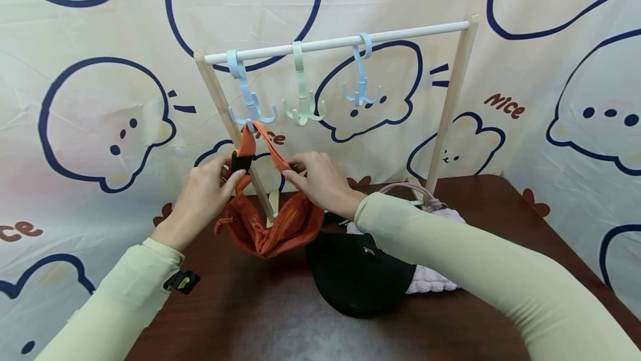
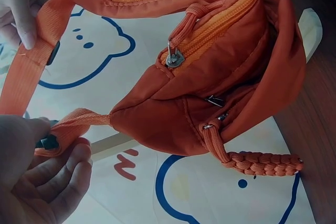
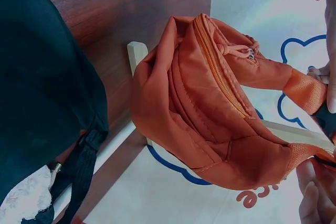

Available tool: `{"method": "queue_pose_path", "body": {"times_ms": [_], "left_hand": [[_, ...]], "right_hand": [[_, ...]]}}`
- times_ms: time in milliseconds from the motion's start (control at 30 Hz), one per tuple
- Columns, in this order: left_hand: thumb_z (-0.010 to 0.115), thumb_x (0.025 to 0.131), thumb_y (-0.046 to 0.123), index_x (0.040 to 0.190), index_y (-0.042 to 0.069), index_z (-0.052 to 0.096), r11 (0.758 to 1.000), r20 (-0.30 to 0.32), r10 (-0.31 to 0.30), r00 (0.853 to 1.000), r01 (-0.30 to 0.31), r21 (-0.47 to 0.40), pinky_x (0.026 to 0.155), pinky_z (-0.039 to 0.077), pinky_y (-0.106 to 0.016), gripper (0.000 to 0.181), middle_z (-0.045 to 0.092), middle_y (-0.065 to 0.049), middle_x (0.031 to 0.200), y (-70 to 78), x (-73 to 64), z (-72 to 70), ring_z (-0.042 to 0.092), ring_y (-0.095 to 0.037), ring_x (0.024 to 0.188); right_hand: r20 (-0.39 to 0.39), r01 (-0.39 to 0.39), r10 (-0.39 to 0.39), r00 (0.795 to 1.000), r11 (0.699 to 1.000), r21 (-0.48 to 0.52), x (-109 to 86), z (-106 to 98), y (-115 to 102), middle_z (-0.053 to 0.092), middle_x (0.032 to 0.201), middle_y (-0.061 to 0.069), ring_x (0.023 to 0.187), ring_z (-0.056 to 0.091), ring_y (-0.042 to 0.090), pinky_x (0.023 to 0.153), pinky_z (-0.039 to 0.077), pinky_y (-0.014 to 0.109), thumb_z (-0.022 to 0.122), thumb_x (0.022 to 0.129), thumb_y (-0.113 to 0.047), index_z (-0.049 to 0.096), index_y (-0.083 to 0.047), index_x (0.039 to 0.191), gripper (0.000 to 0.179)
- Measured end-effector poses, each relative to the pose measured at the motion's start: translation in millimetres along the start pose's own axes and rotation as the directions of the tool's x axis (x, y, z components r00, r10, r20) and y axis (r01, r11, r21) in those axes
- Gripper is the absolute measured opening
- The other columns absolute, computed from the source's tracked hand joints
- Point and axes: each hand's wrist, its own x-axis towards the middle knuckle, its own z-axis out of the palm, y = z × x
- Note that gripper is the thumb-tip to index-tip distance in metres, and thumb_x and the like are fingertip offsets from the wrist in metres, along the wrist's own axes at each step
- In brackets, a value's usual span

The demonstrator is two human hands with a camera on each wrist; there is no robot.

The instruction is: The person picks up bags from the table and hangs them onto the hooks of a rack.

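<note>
An orange waist bag (image 1: 300, 219) hangs below the left light-blue hook hanger (image 1: 245, 91), its orange strap (image 1: 270, 147) reaching up to the hanger's lower prongs. My left hand (image 1: 205, 191) pinches the strap at its black buckle (image 1: 241, 162). On the other side, my right hand (image 1: 323, 180) grips the strap between thumb and fingers. Zips and a braided pull (image 2: 262, 164) show on the bag (image 2: 220, 61) in the left wrist view. The right wrist view shows the bag (image 3: 194, 103) hanging beside the table, with my right-hand fingers (image 3: 311, 192) at one strap end.
A green hook hanger (image 1: 302, 94) and another blue one (image 1: 361, 80) hang on the white rail (image 1: 410, 33) of a wooden-legged rack. On the brown table (image 1: 260, 316) lie a black bag (image 1: 355, 277) and a fluffy light-purple bag (image 1: 433, 278). A patterned cloth (image 1: 100, 183) covers the walls.
</note>
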Motion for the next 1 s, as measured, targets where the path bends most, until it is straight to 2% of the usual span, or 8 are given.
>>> {"method": "queue_pose_path", "body": {"times_ms": [200,433,767,1000], "left_hand": [[0.061,0.102,0.026,0.121,0.001,0.063,1.000,0.027,-0.022,0.999,0.022,-0.001,0.056,0.052,-0.035,0.031,0.072,-0.021,0.096,0.4,1.0,1.4,0.070,-0.026,0.069],[0.063,0.101,0.027,0.125,0.001,0.064,0.999,0.023,-0.031,0.999,0.031,0.008,0.060,0.057,-0.042,0.035,0.073,-0.022,0.097,0.2,2.0,3.2,0.072,-0.029,0.073],[0.063,0.101,0.032,0.125,0.003,0.065,0.997,0.006,-0.056,0.998,0.056,0.049,0.059,0.055,-0.044,0.037,0.074,-0.020,0.097,0.2,0.4,4.2,0.073,-0.031,0.076],[0.064,0.101,0.033,0.129,0.003,0.064,0.996,0.003,-0.058,0.998,0.058,0.064,0.054,0.052,-0.037,0.041,0.075,-0.019,0.097,-0.4,0.4,5.7,0.074,-0.031,0.076]], "right_hand": [[0.005,-0.007,0.007,1.000,1.000,-0.012,0.5,2.7,1.3,0.078,0.102,-0.003,0.089,0.074,0.012,0.065,0.052,0.026,0.066,0.099,-0.032,0.075,-0.019,0.114,0.022],[0.002,-0.013,0.013,1.000,1.000,-0.026,1.3,4.0,0.5,0.078,0.104,-0.003,0.088,0.073,0.011,0.065,0.051,0.027,0.066,0.099,-0.033,0.075,-0.020,0.115,0.023],[0.020,-0.011,0.012,1.000,1.000,-0.023,-0.6,3.5,1.0,0.077,0.109,-0.002,0.088,0.073,0.012,0.061,0.049,0.024,0.066,0.099,-0.033,0.073,-0.020,0.120,0.025],[0.024,-0.010,0.011,1.000,1.000,-0.021,-1.3,3.5,4.8,0.076,0.114,-0.003,0.086,0.072,0.010,0.058,0.048,0.023,0.066,0.099,-0.033,0.071,-0.021,0.125,0.029]]}}
